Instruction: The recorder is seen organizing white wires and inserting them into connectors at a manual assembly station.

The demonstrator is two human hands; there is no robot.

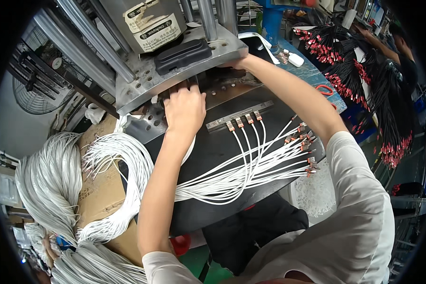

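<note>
My left hand (184,108) reaches in under the thick steel plate (142,94) of a press, back of the hand up. Its fingertips are hidden beneath the plate, so what they hold does not show. Most of my right hand (240,62) is behind the plate's right corner, its fingers out of sight. Just in front of the press, a metal strip fixture (241,115) lies on the black work surface (194,156). Several white cables (244,151) have their metal-and-orange connectors (240,122) seated along it. More white cables with similar connectors (311,163) fan out to the right.
Large bundles of white cable (49,175) lie on cardboard (102,189) at the left. Steel columns (80,42) rise from the press. Red scissors (324,90) rest on the blue bench (307,71). Beyond are black cables with red ends (395,149) and another person's arm (381,47).
</note>
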